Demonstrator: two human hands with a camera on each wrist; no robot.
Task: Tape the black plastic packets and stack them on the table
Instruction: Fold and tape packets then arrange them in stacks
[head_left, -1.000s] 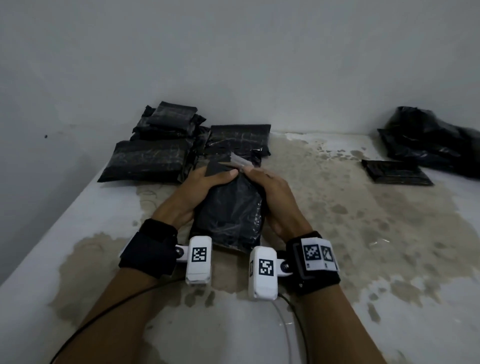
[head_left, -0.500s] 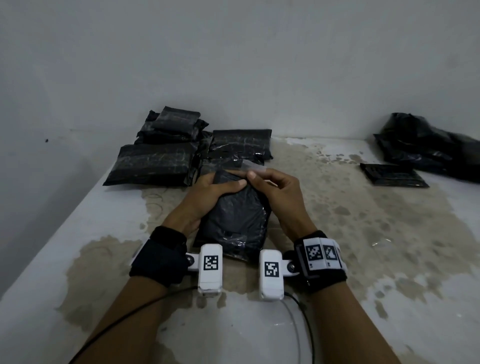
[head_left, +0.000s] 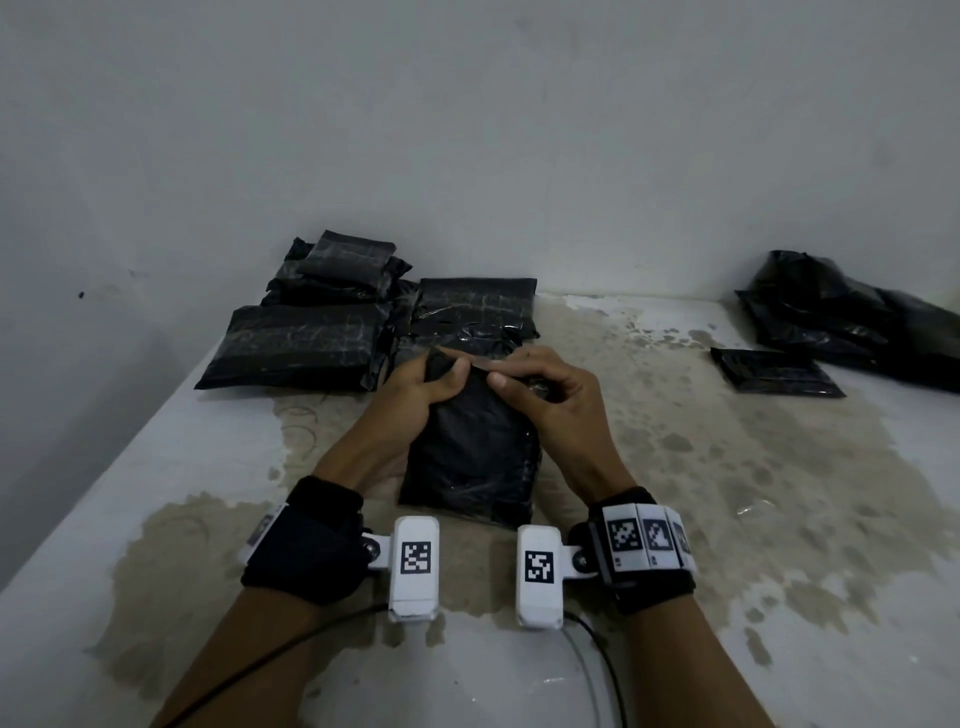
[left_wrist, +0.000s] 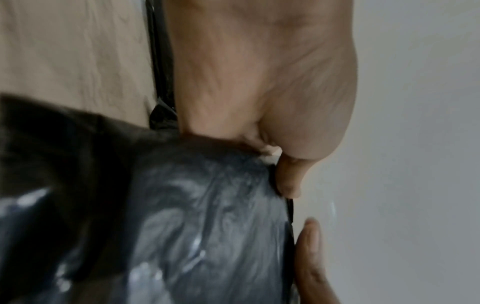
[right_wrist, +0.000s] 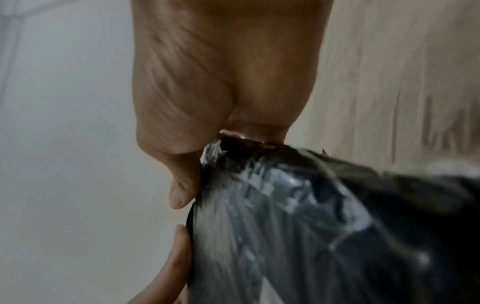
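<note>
I hold the packet (head_left: 470, 452) on the surface (head_left: 727, 467), just in front of the stack of taped packets (head_left: 311, 332). My left hand (head_left: 415, 387) clamps its far left corner; my right hand (head_left: 545, 395) pinches the far edge, where a clear strip seems to sit. To seal well, I would keep the fold tight, press the strip flat outward, and avoid trapping wrinkles.

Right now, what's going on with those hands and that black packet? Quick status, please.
Left hand grips the black packet at its far end. Right hand pinches that same end. Finished packets stacked behind; nothing in the way.
</note>
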